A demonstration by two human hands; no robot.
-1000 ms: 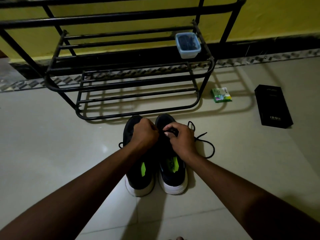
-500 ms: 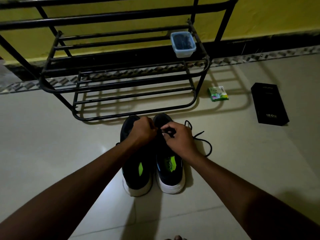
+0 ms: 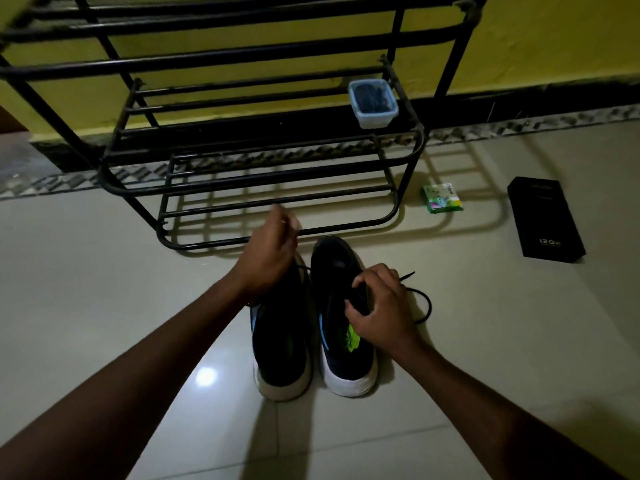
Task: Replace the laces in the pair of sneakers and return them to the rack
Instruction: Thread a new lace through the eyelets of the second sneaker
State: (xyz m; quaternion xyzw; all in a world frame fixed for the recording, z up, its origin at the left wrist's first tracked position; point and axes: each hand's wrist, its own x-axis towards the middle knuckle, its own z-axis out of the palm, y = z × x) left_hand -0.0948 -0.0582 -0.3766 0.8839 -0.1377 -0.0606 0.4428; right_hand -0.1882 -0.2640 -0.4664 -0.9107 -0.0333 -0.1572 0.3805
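Two dark sneakers with white soles stand side by side on the pale floor (image 3: pixel 104 289), just in front of the black metal rack (image 3: pixel 242 174). Their toes point at the rack and their heels are near the person.

The left sneaker (image 3: pixel 282 341) has a bit of blue on its side. The left hand (image 3: pixel 270 251) is lifted up above its toe. Its fingers are bent, but the tips are blurry. A thin bit of black lace (image 3: pixel 427 308) runs out from under this hand toward the other shoe. I cannot tell if the hand is holding that lace.

The right sneaker (image 3: pixel 346 344) has a bright green patch inside and a blue stripe. The right hand (image 3: pixel 381 306) is down on it, in the middle part where the lace goes. Its fingers and thumb are curled and pinch the top of the shoe. More of the lace lies in a loose loop on the floor, just to the right of this hand.

A small clear tub (image 3: pixel 373 103) with something dark in it sits on the right end of a rack shelf. A green packet (image 3: pixel 442 199) lies on the floor beside the rack. A flat black box (image 3: pixel 545 220) lies farther to the right. Behind the rack is a yellow wall (image 3: pixel 554 39).
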